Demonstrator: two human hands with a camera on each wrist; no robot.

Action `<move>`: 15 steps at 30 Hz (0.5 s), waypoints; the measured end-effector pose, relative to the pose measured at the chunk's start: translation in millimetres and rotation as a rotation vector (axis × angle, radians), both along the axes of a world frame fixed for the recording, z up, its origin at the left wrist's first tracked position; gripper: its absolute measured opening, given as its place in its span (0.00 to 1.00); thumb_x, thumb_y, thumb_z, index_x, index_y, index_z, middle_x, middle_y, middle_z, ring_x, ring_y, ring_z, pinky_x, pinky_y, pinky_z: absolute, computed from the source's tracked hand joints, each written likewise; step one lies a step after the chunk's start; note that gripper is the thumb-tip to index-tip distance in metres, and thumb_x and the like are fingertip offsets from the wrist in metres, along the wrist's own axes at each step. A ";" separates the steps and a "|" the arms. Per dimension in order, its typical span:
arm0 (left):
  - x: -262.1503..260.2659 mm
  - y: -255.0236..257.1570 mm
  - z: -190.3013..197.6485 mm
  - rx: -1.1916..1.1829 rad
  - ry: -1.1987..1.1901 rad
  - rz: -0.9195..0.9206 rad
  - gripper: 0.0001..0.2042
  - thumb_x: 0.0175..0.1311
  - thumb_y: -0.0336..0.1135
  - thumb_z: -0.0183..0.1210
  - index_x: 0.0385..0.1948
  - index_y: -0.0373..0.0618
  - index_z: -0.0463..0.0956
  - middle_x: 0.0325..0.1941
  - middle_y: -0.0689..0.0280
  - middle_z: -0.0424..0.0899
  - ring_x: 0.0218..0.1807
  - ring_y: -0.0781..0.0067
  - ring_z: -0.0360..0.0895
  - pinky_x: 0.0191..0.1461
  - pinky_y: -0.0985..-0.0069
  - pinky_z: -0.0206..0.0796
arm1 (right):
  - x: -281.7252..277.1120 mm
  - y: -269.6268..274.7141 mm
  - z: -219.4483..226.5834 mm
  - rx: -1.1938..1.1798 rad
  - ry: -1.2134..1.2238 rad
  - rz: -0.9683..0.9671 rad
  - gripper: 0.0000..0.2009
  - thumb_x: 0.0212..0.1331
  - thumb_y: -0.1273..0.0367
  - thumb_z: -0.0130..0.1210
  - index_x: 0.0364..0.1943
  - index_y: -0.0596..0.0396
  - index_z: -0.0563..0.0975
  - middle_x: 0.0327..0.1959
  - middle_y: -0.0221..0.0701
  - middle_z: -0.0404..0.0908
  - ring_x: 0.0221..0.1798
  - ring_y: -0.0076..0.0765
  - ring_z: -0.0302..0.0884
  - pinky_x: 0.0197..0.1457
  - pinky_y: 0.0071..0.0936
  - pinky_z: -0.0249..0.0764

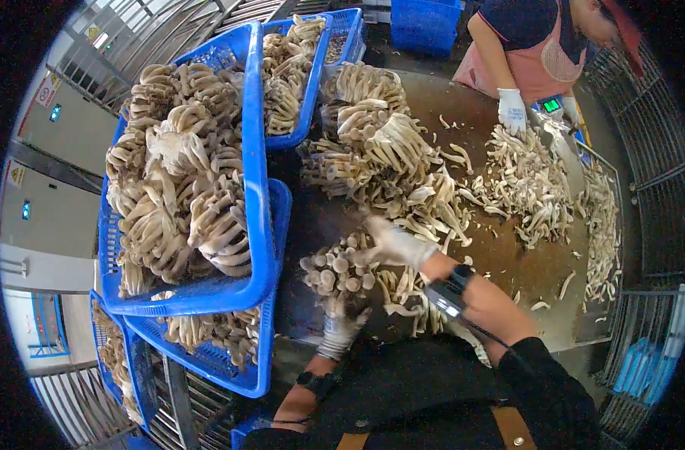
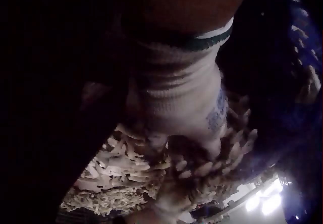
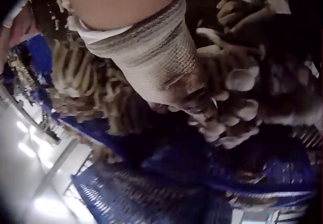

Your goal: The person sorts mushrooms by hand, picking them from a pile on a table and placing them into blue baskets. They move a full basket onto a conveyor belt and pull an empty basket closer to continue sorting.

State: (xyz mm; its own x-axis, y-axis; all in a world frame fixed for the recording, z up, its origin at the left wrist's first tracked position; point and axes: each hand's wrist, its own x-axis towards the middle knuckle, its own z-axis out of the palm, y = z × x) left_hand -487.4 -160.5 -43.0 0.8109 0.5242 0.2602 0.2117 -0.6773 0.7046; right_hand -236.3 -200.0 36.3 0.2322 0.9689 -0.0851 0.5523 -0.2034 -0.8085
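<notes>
A cluster of round-capped mushrooms (image 1: 338, 268) is at the table's near left part in the head view. My gloved left hand (image 1: 339, 327) holds it from the near side; in the left wrist view that hand (image 2: 184, 110) has its fingers against mushrooms, fingertips hidden. My gloved right hand (image 1: 399, 244), blurred, is at the cluster's right side. The right wrist view shows the right hand (image 3: 169, 77) with bent fingers touching the caps (image 3: 242, 103); what they pinch is unclear. Loose mushroom pieces (image 1: 410, 296) lie below the right hand.
Blue baskets (image 1: 261, 172) of mushroom clusters stand at the left. More clusters (image 1: 380, 142) are piled on the table (image 1: 530, 274) beyond my hands. Across it, a person in white gloves (image 1: 512, 109) touches a heap of loose mushrooms (image 1: 533, 184).
</notes>
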 end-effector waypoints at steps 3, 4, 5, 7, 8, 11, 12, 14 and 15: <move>-8.6 6.1 12.6 0.020 0.181 0.071 0.38 0.43 0.43 0.69 0.59 0.39 0.62 0.57 0.48 0.67 0.57 0.42 0.64 0.60 0.51 0.56 | -31.8 19.9 -21.6 -0.091 0.241 0.030 0.39 0.43 0.50 0.63 0.58 0.58 0.64 0.53 0.50 0.69 0.57 0.53 0.66 0.60 0.40 0.63; -12.8 11.5 12.5 0.073 0.184 0.052 0.38 0.43 0.45 0.68 0.58 0.39 0.62 0.56 0.48 0.67 0.57 0.43 0.64 0.60 0.53 0.57 | -29.7 14.1 -20.3 -0.092 0.239 0.106 0.39 0.44 0.50 0.63 0.58 0.61 0.64 0.55 0.52 0.68 0.58 0.53 0.65 0.61 0.39 0.63; -13.4 14.2 15.1 0.011 0.177 0.013 0.38 0.43 0.45 0.68 0.58 0.39 0.63 0.56 0.47 0.67 0.58 0.44 0.64 0.61 0.54 0.57 | -27.5 8.9 -22.3 -0.030 0.187 0.142 0.39 0.45 0.50 0.63 0.58 0.60 0.63 0.56 0.51 0.67 0.59 0.53 0.65 0.62 0.38 0.63; -13.5 7.8 23.0 -0.128 0.167 -0.072 0.37 0.43 0.45 0.68 0.57 0.40 0.63 0.56 0.47 0.67 0.58 0.45 0.64 0.61 0.56 0.56 | -27.2 -18.9 -22.2 -0.055 0.117 0.140 0.38 0.47 0.50 0.62 0.58 0.60 0.63 0.56 0.51 0.65 0.59 0.53 0.65 0.61 0.37 0.63; -8.1 0.4 34.1 -0.020 0.261 -0.120 0.33 0.44 0.45 0.68 0.52 0.39 0.67 0.52 0.47 0.70 0.55 0.45 0.67 0.59 0.58 0.59 | -27.5 -35.0 -14.1 -0.139 0.097 0.105 0.37 0.48 0.50 0.60 0.57 0.61 0.64 0.56 0.52 0.65 0.58 0.53 0.65 0.60 0.37 0.64; 26.2 -23.4 80.0 0.048 0.112 -0.339 0.26 0.47 0.45 0.66 0.45 0.39 0.72 0.43 0.49 0.74 0.49 0.46 0.70 0.57 0.59 0.62 | -14.3 -92.9 -5.4 -0.278 -0.084 0.152 0.41 0.48 0.50 0.60 0.59 0.67 0.59 0.55 0.53 0.64 0.59 0.54 0.63 0.61 0.37 0.64; 27.5 -31.7 66.9 0.039 0.172 -0.453 0.24 0.49 0.44 0.64 0.45 0.39 0.72 0.43 0.49 0.75 0.49 0.46 0.70 0.57 0.59 0.62 | -16.8 -109.7 24.2 -0.311 -0.118 0.080 0.43 0.46 0.49 0.61 0.60 0.67 0.58 0.57 0.53 0.64 0.61 0.55 0.61 0.63 0.36 0.62; 23.4 -40.3 67.0 -0.073 0.298 -0.612 0.23 0.53 0.42 0.62 0.49 0.42 0.71 0.49 0.50 0.74 0.54 0.47 0.69 0.60 0.59 0.60 | -25.5 -128.0 41.3 -0.321 0.018 0.068 0.44 0.44 0.45 0.61 0.59 0.65 0.60 0.59 0.54 0.63 0.64 0.59 0.59 0.66 0.42 0.57; 23.0 -43.4 87.5 -0.178 0.364 -0.661 0.24 0.53 0.41 0.62 0.52 0.44 0.70 0.55 0.50 0.72 0.58 0.47 0.67 0.63 0.59 0.58 | -39.7 -139.1 25.1 -0.113 -0.414 0.090 0.41 0.48 0.49 0.59 0.60 0.64 0.60 0.61 0.54 0.60 0.65 0.63 0.55 0.67 0.45 0.55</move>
